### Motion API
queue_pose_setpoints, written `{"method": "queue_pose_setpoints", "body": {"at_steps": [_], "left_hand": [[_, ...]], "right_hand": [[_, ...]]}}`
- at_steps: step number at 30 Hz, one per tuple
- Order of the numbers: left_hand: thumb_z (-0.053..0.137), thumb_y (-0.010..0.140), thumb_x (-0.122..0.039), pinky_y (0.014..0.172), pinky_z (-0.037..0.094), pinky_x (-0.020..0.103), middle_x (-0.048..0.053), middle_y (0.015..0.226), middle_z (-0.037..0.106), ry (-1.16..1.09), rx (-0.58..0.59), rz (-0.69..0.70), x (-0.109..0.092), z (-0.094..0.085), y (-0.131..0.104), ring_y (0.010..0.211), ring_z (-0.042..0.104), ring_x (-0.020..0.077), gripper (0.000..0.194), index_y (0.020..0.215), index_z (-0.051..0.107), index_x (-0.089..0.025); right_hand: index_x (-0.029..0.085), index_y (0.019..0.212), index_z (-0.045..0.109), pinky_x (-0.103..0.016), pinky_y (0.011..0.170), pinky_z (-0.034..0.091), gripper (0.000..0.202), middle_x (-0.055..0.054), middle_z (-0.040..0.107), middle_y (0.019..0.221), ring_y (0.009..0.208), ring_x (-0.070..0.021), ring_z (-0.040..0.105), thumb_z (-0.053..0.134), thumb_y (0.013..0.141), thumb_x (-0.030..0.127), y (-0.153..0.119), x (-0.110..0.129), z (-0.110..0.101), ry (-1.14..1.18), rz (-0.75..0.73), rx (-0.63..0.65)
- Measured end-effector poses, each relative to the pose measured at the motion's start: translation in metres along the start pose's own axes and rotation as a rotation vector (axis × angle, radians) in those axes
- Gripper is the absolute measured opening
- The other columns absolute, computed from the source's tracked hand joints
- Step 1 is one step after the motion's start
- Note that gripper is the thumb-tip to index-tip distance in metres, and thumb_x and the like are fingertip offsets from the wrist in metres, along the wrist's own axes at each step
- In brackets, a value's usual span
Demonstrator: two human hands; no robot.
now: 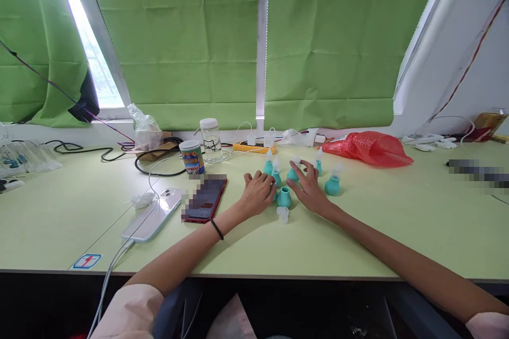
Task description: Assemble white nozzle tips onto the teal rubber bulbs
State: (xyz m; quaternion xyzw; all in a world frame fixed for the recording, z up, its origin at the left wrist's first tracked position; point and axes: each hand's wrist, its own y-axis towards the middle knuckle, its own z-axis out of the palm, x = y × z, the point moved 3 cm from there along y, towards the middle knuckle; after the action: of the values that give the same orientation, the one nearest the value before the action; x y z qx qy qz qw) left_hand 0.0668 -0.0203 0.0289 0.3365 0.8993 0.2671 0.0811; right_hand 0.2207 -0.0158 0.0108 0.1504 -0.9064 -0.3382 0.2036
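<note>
Several small teal squeeze bulbs stand on the table, most topped with a clear pointed tip. My left hand [260, 193] curls its fingers over one teal bulb [274, 195], mostly hidden behind them. Just right of it is an uncapped teal bulb [283, 197] with its round opening showing, and a loose clear tip [283, 215] lies in front. The thumb and forefinger of my right hand [309, 188] are set around a tipped bulb [292, 174]. Another tipped bulb [333, 184] stands right of that hand, with a smaller one [318, 166] behind it.
To the left lie a dark phone [207, 198] and a pale phone [155, 214] with a white cable across it. A printed can [192, 159] and a clear jar [211, 140] stand behind. At the back are an orange power strip [254, 148] and a red plastic bag [368, 149].
</note>
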Motion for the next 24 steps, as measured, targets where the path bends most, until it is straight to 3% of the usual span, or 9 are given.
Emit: {"method": "queue_pose_setpoints", "body": {"at_steps": [4,8,13,16,20,24], "left_hand": [[0.024,0.083,-0.020,0.065,0.023,0.033,0.005,0.081,0.053,-0.044,0.013,-0.022,0.002,0.002,0.000,0.082,0.041,0.0186,0.024,0.090,0.047,-0.017],[0.024,0.083,-0.020,0.067,0.024,0.032,0.005,0.084,0.053,-0.069,-0.001,-0.050,0.003,0.001,0.000,0.083,0.041,0.0182,0.025,0.091,0.047,-0.018],[0.020,0.085,-0.023,0.068,0.026,0.032,0.004,0.086,0.051,-0.095,-0.052,-0.058,0.002,-0.004,0.001,0.084,0.040,0.0176,0.029,0.091,0.048,-0.019],[0.021,0.085,-0.026,0.069,0.027,0.032,0.004,0.089,0.050,-0.127,-0.082,-0.073,0.001,-0.006,0.001,0.084,0.039,0.0177,0.029,0.091,0.048,-0.020],[0.024,0.084,-0.030,0.072,0.029,0.032,0.003,0.094,0.049,-0.221,-0.152,-0.072,0.000,-0.011,0.000,0.088,0.036,0.0178,0.027,0.092,0.048,-0.020],[0.027,0.084,-0.034,0.072,0.031,0.030,0.003,0.090,0.049,-0.374,-0.196,-0.083,-0.002,-0.014,0.001,0.086,0.036,0.0162,0.026,0.080,0.047,-0.018]], "right_hand": [[0.025,0.122,0.030,-0.045,0.087,0.030,0.050,-0.009,0.024,0.115,0.107,-0.0258,0.027,0.044,0.075,0.035,0.000,0.013,-0.023,0.046,-0.055,-0.282],[0.024,0.116,0.038,-0.041,0.081,0.038,0.049,-0.009,0.026,0.111,0.106,-0.0257,0.032,0.052,0.069,0.027,-0.005,0.023,-0.035,0.130,-0.151,-0.439],[0.022,0.107,0.047,-0.034,0.070,0.046,0.040,-0.009,0.039,0.101,0.084,-0.0177,0.049,0.046,0.069,0.009,-0.010,0.024,-0.019,0.236,-0.304,-0.351],[0.023,0.095,0.053,-0.032,0.069,0.047,0.034,-0.007,0.042,0.099,0.084,-0.0166,0.050,0.045,0.068,0.005,-0.012,0.024,-0.009,0.274,-0.400,-0.293],[0.022,0.088,0.054,-0.029,0.067,0.048,0.029,-0.007,0.046,0.096,0.087,-0.0168,0.051,0.048,0.066,0.004,-0.014,0.025,-0.012,0.267,-0.511,-0.278],[0.020,0.080,0.054,-0.028,0.063,0.048,0.022,-0.007,0.051,0.093,0.083,-0.0163,0.053,0.050,0.065,0.005,-0.018,0.031,-0.018,0.239,-0.662,-0.239]]}}
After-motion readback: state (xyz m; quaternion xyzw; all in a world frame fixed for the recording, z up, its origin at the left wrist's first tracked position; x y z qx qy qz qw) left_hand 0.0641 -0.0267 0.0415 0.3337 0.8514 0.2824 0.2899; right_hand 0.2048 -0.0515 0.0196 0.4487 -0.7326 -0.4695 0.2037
